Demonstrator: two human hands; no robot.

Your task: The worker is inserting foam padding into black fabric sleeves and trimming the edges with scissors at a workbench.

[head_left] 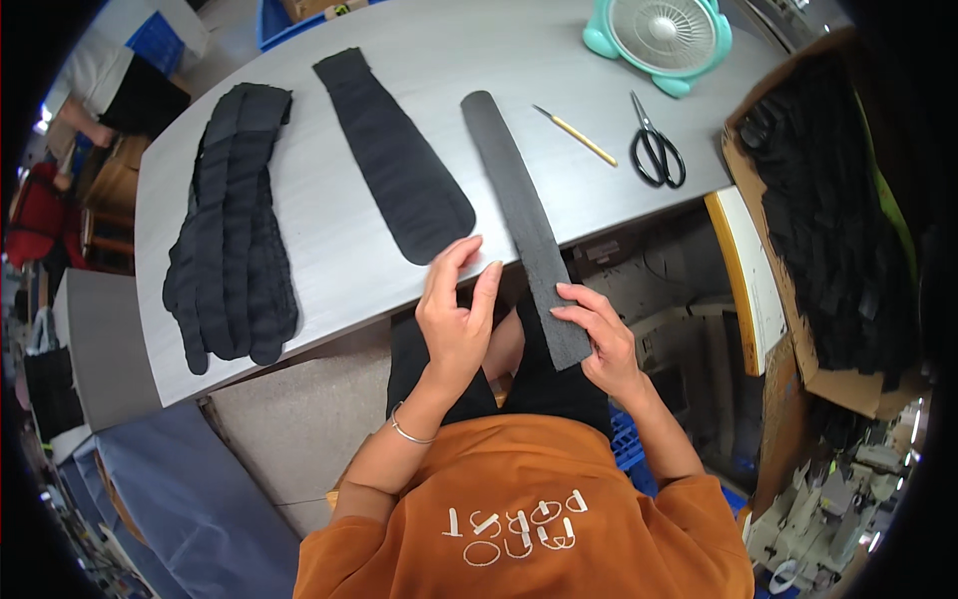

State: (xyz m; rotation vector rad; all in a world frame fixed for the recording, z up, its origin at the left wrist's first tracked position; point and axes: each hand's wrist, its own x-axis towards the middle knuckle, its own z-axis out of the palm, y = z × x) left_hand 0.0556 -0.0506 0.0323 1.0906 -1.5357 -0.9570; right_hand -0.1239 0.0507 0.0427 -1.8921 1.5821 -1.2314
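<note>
A long, narrow dark grey strip [519, 195], seemingly fabric, lies across the table's front edge, its near end hanging over my lap. At that near end my right hand [609, 349] grips the strip, fingers on top and thumb hidden. My left hand [457, 324] is raised just off the table edge, thumb and fingers apart, with nothing in it. Beyond its fingertips lies a black fabric piece [399, 160], rounded at the near end and squared at the far end. Farther left, several similar black pieces [235, 230] overlap in a pile.
Right of the strip lie a thin pointed tool with a yellow handle [579, 137] and black-handled scissors [656, 150]. A turquoise fan [664, 40] stands at the table's [329, 240] back right. The open cardboard box [763, 200] at right holds many black pieces. Another person [100, 90] is at far left.
</note>
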